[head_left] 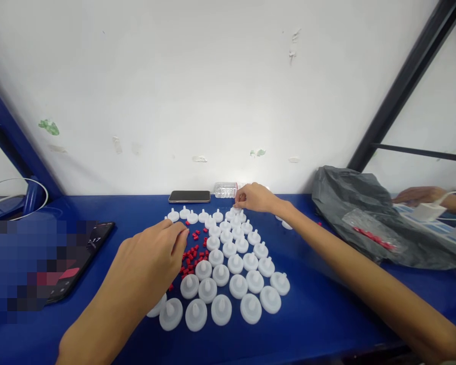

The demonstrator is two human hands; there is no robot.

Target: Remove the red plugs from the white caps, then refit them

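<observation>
White caps (221, 308) are standing mostly nozzle-up in loose rows mid-counter (307, 324), w/ red bits (190, 256) lying in a pile on the left side of the group. The hands are working well apart: L hand (146, 258) is hovering at the pile's left edge, thumb & fingertips close tog., but can't tell if it's pinching a bit. R hand (255, 196) is reaching to the far end, fingertips tog. at a far cap (235, 209), near the bottle (226, 190); can't tell if it's gripping or just touching. Judging from this, good technique is calling for a light pinch on the nozzle or rim, lifting straight up so neighbouring caps aren't toppling, esp. where they're crowding at the far end. R forearm is passing to the right of the rows, so it's prob. best riding high & clear. For the bits, using fingertips only & taking 1 at a time is prob. safest, since they're small & likely rolling. L wrist is leaning over the near-left caps, so lifting it a touch is likely helping.
</observation>
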